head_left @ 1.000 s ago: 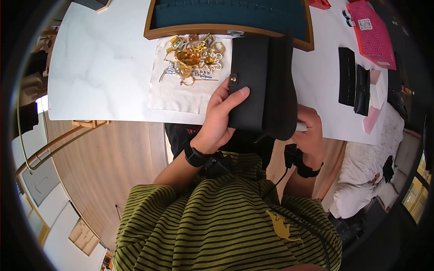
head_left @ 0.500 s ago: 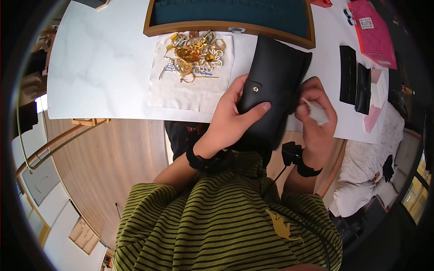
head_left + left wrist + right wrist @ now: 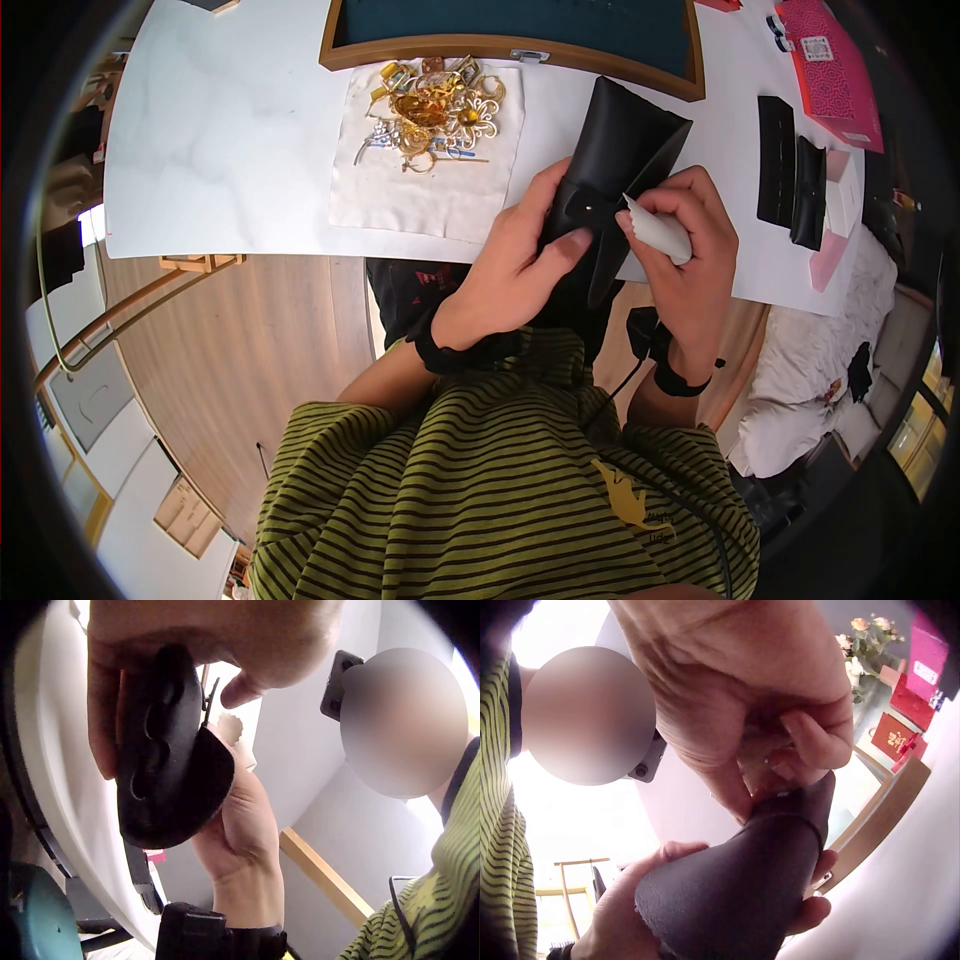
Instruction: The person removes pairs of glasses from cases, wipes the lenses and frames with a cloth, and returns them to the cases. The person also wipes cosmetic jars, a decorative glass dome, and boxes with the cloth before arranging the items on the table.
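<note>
A black leather pouch (image 3: pixel 625 125) with a flap and a small metal snap is held over the table's front edge. My left hand (image 3: pixel 515 255) grips it from the left, thumb across its front near the snap. In the left wrist view the pouch (image 3: pixel 169 772) shows its curved end. My right hand (image 3: pixel 692 245) pinches a small whitish cloth (image 3: pixel 662 235) with a zigzag edge, its fingertips right at the flap. From the right wrist, the pouch (image 3: pixel 735 877) lies below the curled right fingers, and the cloth is mostly hidden.
A heap of gold and silver jewellery (image 3: pixel 430 110) lies on a cream cloth (image 3: pixel 420 205). Behind stands a wooden case (image 3: pixel 430 50) with a dark teal lining. On the right are a black strip-like case (image 3: pixel 774 160), a slim black pouch (image 3: pixel 808 195) and a pink box (image 3: pixel 825 75).
The pouch has tilted and turned, and its lower part has narrowed in view. My right hand has come from behind it round to the front with the cloth, moving up to the snap.
</note>
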### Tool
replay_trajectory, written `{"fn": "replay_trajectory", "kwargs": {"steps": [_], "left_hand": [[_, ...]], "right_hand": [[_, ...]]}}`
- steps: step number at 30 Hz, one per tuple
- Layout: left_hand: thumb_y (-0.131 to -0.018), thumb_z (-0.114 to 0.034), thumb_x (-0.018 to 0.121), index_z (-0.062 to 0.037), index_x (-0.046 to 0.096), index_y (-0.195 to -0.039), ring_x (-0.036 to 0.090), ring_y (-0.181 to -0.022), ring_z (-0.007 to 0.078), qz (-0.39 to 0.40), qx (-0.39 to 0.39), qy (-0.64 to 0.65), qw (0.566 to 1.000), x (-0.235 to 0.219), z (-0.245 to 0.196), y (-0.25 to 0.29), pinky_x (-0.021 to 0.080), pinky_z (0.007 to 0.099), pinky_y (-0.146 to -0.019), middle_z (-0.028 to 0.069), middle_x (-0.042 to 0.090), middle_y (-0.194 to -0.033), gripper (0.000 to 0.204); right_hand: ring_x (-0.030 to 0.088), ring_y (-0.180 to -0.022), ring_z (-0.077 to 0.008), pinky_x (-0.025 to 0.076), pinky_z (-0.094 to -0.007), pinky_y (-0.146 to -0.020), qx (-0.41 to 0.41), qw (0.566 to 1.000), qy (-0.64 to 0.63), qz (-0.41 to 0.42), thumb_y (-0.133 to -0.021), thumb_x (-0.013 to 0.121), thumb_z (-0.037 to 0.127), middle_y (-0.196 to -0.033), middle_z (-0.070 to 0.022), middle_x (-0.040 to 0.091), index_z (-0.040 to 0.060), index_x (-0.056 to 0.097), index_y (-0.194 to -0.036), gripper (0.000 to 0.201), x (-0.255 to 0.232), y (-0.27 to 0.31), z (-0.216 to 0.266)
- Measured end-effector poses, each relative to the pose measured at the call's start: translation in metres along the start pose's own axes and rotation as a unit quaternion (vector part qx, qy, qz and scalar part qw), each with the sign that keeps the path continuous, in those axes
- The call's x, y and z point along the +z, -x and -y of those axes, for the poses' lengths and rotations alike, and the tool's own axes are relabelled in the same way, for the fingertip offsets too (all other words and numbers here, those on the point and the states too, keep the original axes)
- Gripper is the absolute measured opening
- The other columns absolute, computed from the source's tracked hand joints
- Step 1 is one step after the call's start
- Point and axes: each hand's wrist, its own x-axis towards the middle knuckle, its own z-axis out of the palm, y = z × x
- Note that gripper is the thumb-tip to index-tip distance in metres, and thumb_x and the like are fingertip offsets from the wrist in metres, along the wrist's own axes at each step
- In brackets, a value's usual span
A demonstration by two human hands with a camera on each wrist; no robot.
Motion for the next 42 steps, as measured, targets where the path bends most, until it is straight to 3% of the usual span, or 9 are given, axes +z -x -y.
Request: {"fn": "replay_trajectory", "kwargs": {"steps": [2, 13, 14, 19, 28, 30, 35, 39, 42], "left_hand": [[-0.093, -0.019, 0.052, 0.0016, 0.037, -0.132, 0.057, -0.077, 0.0176, -0.030, -0.074, 0.002, 0.997, 0.006, -0.009, 0.000, 0.045, 0.0262, -0.073, 0.0130, 0.059, -0.088, 0.047], [-0.096, -0.014, 0.048, 0.0015, 0.046, -0.126, 0.052, -0.089, 0.0091, -0.105, -0.089, 0.047, 0.989, 0.013, -0.006, 0.003, 0.044, 0.0239, -0.080, 0.0056, 0.060, -0.101, 0.033], [-0.097, -0.013, 0.046, 0.0019, 0.047, -0.125, 0.051, -0.091, 0.0079, -0.104, -0.109, 0.069, 0.986, 0.014, -0.006, 0.004, 0.043, 0.0229, -0.081, 0.0053, 0.059, -0.102, 0.031], [-0.099, -0.018, 0.043, 0.0013, 0.044, -0.127, 0.051, -0.099, 0.0083, -0.083, -0.127, 0.157, 0.976, 0.014, 0.005, 0.002, 0.040, 0.0218, -0.088, 0.0045, 0.056, -0.110, 0.034], [-0.100, -0.022, 0.040, 0.0017, 0.046, -0.124, 0.049, -0.099, 0.0101, -0.132, -0.110, 0.130, 0.976, 0.019, -0.001, 0.002, 0.037, 0.0233, -0.090, 0.0050, 0.055, -0.111, 0.035], [-0.095, -0.009, 0.040, 0.0038, 0.047, -0.121, 0.048, -0.097, 0.0133, -0.133, -0.070, 0.064, 0.987, 0.020, 0.002, -0.001, 0.038, 0.0255, -0.089, 0.0084, 0.052, -0.110, 0.029], [-0.090, -0.002, 0.045, 0.0044, 0.048, -0.120, 0.049, -0.102, 0.0231, -0.063, -0.061, 0.017, 0.996, 0.025, -0.003, -0.005, 0.036, 0.0289, -0.093, 0.0129, 0.048, -0.112, 0.030], [-0.090, -0.001, 0.046, -0.0004, 0.051, -0.117, 0.056, -0.077, 0.0085, -0.052, -0.100, 0.043, 0.993, 0.028, -0.020, -0.005, 0.045, 0.0208, -0.056, 0.0096, 0.055, -0.111, 0.027], [-0.090, -0.001, 0.050, 0.0004, 0.057, -0.103, 0.056, -0.065, 0.0100, 0.002, -0.062, -0.078, 0.995, 0.019, 0.001, 0.005, 0.045, 0.0214, -0.055, 0.0079, 0.062, -0.094, 0.015]], "right_hand": [[0.054, -0.068, -0.0187, 0.044, -0.0286, -0.057, 0.002, 1.000, -0.005, 0.000, -0.064, 0.070, -0.007, -0.083, -0.0070, 0.051, 0.0001, 0.060, -0.083, 0.023, 0.001, 0.000, 0.001], [0.055, -0.072, -0.0305, 0.045, -0.0357, -0.060, -0.037, 0.999, -0.015, 0.011, -0.065, 0.072, -0.001, -0.078, -0.0102, 0.050, 0.0038, 0.055, -0.085, 0.026, 0.001, 0.000, -0.004], [0.052, -0.065, -0.0225, 0.042, -0.0309, -0.058, -0.025, 0.999, -0.024, -0.011, -0.064, 0.074, -0.002, -0.074, -0.0075, 0.050, 0.0030, 0.058, -0.082, 0.024, 0.003, 0.000, -0.003], [0.053, -0.065, -0.0192, 0.042, -0.0296, -0.056, 0.001, 0.999, -0.040, -0.017, -0.065, 0.073, -0.004, -0.076, -0.0069, 0.052, 0.0043, 0.058, -0.079, 0.023, 0.002, 0.003, -0.008], [0.054, -0.082, -0.0136, 0.046, -0.0272, -0.071, 0.145, 0.948, -0.272, -0.072, -0.075, 0.076, 0.010, -0.093, -0.0070, 0.057, 0.0003, 0.048, -0.115, 0.049, 0.016, 0.016, -0.020], [0.054, -0.100, -0.0172, 0.044, -0.0304, -0.087, 0.192, 0.950, -0.245, 0.013, -0.078, 0.073, 0.012, -0.109, -0.0113, 0.058, -0.0019, 0.046, -0.123, 0.055, 0.012, 0.020, -0.023], [0.055, -0.102, -0.0164, 0.043, -0.0296, -0.091, 0.220, 0.898, -0.381, 0.008, -0.080, 0.071, 0.008, -0.115, -0.0067, 0.056, -0.0034, 0.047, -0.126, 0.054, 0.014, 0.028, -0.037], [0.056, -0.097, -0.0135, 0.047, -0.0281, -0.085, 0.261, 0.868, -0.387, -0.171, -0.084, 0.066, 0.010, -0.112, -0.0064, 0.058, -0.0013, 0.050, -0.124, 0.045, -0.012, 0.014, -0.049], [0.058, -0.091, -0.0121, 0.048, -0.0279, -0.079, 0.218, 0.918, -0.247, -0.224, -0.088, 0.062, 0.018, -0.102, -0.0057, 0.062, -0.0018, 0.054, -0.119, 0.037, -0.074, -0.035, -0.070]]}}
